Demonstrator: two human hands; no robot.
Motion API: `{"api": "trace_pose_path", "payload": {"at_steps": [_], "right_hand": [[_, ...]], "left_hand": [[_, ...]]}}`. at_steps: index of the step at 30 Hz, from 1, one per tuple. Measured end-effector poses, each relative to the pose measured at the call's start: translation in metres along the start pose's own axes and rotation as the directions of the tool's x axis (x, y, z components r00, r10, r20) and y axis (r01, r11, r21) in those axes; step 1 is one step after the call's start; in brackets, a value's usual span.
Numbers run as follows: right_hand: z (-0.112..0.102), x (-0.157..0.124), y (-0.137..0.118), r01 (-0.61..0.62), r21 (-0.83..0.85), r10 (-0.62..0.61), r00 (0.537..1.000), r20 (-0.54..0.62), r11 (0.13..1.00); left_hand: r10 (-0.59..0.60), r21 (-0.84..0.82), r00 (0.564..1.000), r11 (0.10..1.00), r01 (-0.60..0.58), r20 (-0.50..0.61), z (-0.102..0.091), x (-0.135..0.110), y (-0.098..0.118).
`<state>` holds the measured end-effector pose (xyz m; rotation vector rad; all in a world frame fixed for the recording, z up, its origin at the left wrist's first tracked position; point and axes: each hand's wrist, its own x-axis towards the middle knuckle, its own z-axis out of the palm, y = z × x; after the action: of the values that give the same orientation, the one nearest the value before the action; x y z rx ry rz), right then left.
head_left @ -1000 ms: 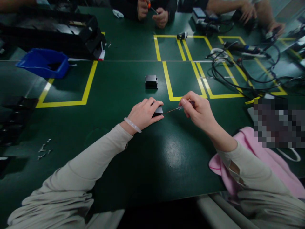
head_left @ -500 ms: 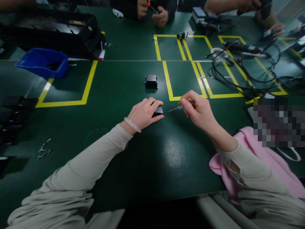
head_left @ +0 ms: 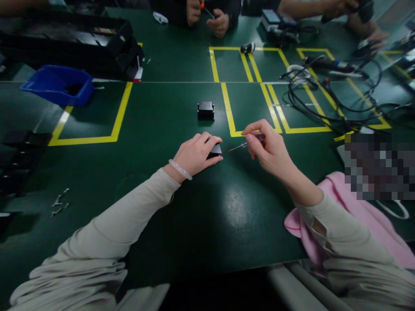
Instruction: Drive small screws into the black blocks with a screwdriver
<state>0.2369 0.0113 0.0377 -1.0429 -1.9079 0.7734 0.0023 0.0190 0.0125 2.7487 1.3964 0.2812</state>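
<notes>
My left hand [head_left: 196,152] is closed around a small black box-shaped part [head_left: 215,150] on the green table, and covers most of it. A screwdriver [head_left: 242,145] is held by its handle in my right hand [head_left: 267,144], between thumb and fingers. Its thin shaft slants down to the left, and the tip meets the right end of the black part. Beyond my hands stands a second black part [head_left: 206,110] with silver screws or pins at its sides.
Several loose screws [head_left: 59,203] lie at the left. A blue bin [head_left: 60,84] stands before a large black crate [head_left: 123,47]. Black cables [head_left: 337,97] spread over the right, above a pink cloth [head_left: 343,190]. Across the table, a co-worker's hands [head_left: 218,21] hold an orange-handled tool.
My right hand has shifted slightly upward, and its fingers have changed position on the screwdriver handle. My left hand and the black part have stayed in place.
</notes>
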Motion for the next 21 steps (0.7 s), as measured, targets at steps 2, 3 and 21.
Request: {"api": "trace_pose_path", "payload": {"at_steps": [2,3,21], "right_hand": [[0.0001,0.0001,0.0003,-0.008,0.013,0.008,1.000,0.006,1.000],[0.0001,0.0003,0.0002,-0.007,0.008,0.007,1.000,0.004,1.000],[-0.0002,0.0008,-0.0013,0.015,-0.073,-0.017,1.000,-0.023,0.997]], "left_hand": [[0.001,0.006,1.000,1.000,-0.001,-0.005,0.0002,-0.0001,0.0001],[0.002,0.007,1.000,1.000,-0.002,-0.006,0.0003,-0.0002,0.0001],[0.004,0.005,1.000,1.000,-0.004,0.000,-0.0001,0.0003,0.0002]]}}
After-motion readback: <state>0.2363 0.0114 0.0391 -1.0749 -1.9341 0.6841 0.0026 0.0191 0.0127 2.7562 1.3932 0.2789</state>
